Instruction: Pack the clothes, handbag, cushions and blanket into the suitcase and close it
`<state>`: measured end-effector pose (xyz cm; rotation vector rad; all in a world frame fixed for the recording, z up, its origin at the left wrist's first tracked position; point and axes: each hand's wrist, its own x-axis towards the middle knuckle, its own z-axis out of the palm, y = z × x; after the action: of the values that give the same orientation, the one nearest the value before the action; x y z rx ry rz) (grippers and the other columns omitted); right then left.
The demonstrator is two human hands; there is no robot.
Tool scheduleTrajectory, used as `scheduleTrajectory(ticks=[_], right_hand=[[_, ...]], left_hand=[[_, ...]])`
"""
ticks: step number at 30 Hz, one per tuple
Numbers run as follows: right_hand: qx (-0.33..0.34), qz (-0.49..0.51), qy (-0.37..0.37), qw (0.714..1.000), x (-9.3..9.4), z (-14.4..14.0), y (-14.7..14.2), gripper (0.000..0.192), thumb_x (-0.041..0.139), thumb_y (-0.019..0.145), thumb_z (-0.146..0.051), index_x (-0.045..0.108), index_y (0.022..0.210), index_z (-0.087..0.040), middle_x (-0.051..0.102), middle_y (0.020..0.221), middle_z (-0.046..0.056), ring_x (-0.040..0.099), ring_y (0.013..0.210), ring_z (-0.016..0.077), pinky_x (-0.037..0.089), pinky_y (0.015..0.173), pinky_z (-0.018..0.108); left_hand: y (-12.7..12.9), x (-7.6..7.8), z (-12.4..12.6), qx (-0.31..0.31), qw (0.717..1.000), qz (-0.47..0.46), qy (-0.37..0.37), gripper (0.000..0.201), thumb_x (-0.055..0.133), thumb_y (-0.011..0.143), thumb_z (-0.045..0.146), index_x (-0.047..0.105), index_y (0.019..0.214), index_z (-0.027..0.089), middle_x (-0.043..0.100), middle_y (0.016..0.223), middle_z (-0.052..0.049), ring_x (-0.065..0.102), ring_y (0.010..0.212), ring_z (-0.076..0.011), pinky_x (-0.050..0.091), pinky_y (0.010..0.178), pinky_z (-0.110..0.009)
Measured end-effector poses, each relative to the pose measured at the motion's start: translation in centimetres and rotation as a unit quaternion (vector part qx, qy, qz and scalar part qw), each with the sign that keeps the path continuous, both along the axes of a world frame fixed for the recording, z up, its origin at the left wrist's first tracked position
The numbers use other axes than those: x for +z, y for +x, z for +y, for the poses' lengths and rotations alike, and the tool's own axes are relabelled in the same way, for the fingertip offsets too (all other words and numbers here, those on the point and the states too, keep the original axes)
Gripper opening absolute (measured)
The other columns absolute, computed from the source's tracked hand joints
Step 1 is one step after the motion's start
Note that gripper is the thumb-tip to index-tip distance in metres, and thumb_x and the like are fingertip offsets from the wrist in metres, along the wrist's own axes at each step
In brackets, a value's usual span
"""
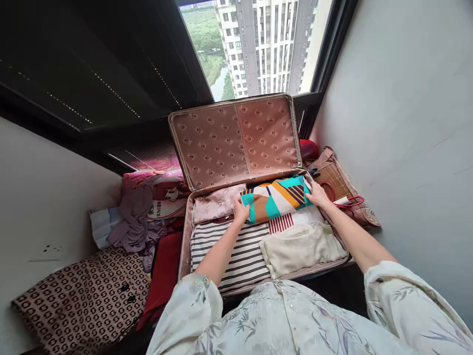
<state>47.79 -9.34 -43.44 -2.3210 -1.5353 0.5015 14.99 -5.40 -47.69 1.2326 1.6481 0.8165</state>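
Note:
A folded garment (275, 198) in teal, orange, white and brown lies at the back right inside the open suitcase (185, 246). My left hand (242, 211) grips its left end, and my right hand (316, 193) grips the right end near the case wall. Beside it on the left is a folded pale pink garment (218, 203). Nearer to me lie a black-and-white striped garment (232, 254) and a folded cream top (301, 248). Part of a red-striped white cloth (281, 224) shows beneath the colourful one.
The suitcase lid (240, 140) stands raised against the window. Left of the case are heaped clothes (138, 212), a red cloth (162, 276) and a patterned brown cloth (88, 296). A brown bag (328, 172) with red handles sits against the right wall (406, 123).

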Motion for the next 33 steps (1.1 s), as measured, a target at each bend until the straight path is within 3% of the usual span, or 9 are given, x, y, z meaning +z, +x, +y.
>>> scheduleTrajectory(ticks=[2,5,9,15,21,25,28,30,33], right_hand=[[0.032,-0.069,0.016,0.997,-1.9,-1.0,0.1,0.074,0.06,0.091,-0.031,0.044,0.158,-0.004,0.054,0.149,0.029,0.054,0.135,0.0383,0.047,0.11,0.051],[0.122,-0.164,0.049,0.978,-4.5,-1.5,-1.8,0.071,0.049,0.102,-0.046,0.037,0.167,-0.02,0.026,0.174,0.019,0.024,0.156,0.0425,0.033,0.12,0.059],[0.163,-0.161,-0.059,0.972,-8.4,-0.9,-4.0,0.07,0.041,0.102,-0.067,0.034,0.168,-0.043,0.018,0.178,0.01,0.017,0.157,0.0498,0.03,0.114,0.07],[0.129,-0.15,-0.101,0.975,-11.8,-0.5,-3.9,0.072,0.027,0.103,-0.072,0.025,0.17,-0.045,0.019,0.177,0.013,0.025,0.155,0.0481,0.029,0.114,0.07],[0.126,-0.103,-0.106,0.981,-11.6,-0.3,-2.8,0.082,0.018,0.097,-0.079,0.029,0.169,-0.04,0.018,0.176,0.016,0.024,0.155,0.0499,0.024,0.115,0.075],[0.092,-0.074,-0.073,0.99,-11.8,0.0,-2.1,0.089,0.03,0.091,-0.081,0.043,0.165,-0.034,0.027,0.172,0.023,0.022,0.154,0.0575,0.02,0.111,0.08],[0.081,-0.086,0.038,0.992,-11.0,-1.3,-3.0,0.085,0.038,0.091,-0.075,0.051,0.161,-0.028,0.034,0.166,0.029,0.025,0.153,0.0586,0.021,0.107,0.081],[0.086,-0.091,0.114,0.986,-10.1,-3.0,-4.7,0.083,0.042,0.092,-0.07,0.048,0.162,-0.028,0.037,0.163,0.031,0.029,0.151,0.0565,0.026,0.103,0.08],[0.097,-0.086,0.165,0.978,-8.7,-5.5,-8.8,0.082,0.047,0.089,-0.066,0.044,0.163,-0.029,0.045,0.156,0.032,0.039,0.143,0.0587,0.035,0.093,0.082]], left_hand=[[0.8,-0.4,-0.9,-0.015,0.985,0.158,0.063,0.079,0.069,0.09,0.032,0.041,0.161,0.013,0.037,0.168,-0.024,0.029,0.159,-0.0411,0.023,0.128,-0.062],[2.3,-1.3,-2.2,-0.153,0.902,0.373,0.157,0.074,0.059,0.099,0.042,0.038,0.167,0.021,0.016,0.178,-0.015,0.007,0.164,-0.0422,0.013,0.129,-0.066],[4.0,-4.3,-2.4,-0.315,0.837,0.437,0.093,0.074,0.058,0.099,0.059,0.037,0.167,0.04,0.01,0.18,-0.007,-0.002,0.163,-0.0476,0.006,0.123,-0.077],[4.4,-7.4,-1.6,-0.345,0.843,0.408,0.066,0.08,0.052,0.099,0.066,0.024,0.17,0.041,-0.002,0.181,-0.006,-0.008,0.163,-0.0464,0.002,0.124,-0.075],[4.8,-4.6,-1.9,-0.365,0.866,0.339,0.037,0.081,0.053,0.097,0.07,0.03,0.168,0.042,0.006,0.181,-0.007,-0.003,0.163,-0.048,0.001,0.123,-0.077],[0.9,-2.1,-6.6,-0.283,0.922,0.213,0.158,0.065,0.065,0.097,0.053,0.058,0.155,0.025,0.032,0.173,-0.018,0.023,0.161,-0.0442,0.024,0.125,-0.068],[-7.3,-0.6,-13.0,-0.112,0.955,0.089,0.259,0.036,0.056,0.103,0.038,0.075,0.13,0.023,0.062,0.148,-0.016,0.056,0.14,-0.0307,0.042,0.12,-0.053],[-14.6,0.1,-17.2,0.051,0.971,0.094,0.214,0.032,0.053,0.105,0.034,0.077,0.123,0.021,0.069,0.135,-0.015,0.062,0.13,-0.0287,0.047,0.117,-0.049],[-24.9,0.4,-22.0,0.247,0.948,0.195,0.049,0.033,0.063,0.104,0.039,0.071,0.129,0.019,0.067,0.134,-0.013,0.066,0.121,-0.0271,0.055,0.107,-0.047]])
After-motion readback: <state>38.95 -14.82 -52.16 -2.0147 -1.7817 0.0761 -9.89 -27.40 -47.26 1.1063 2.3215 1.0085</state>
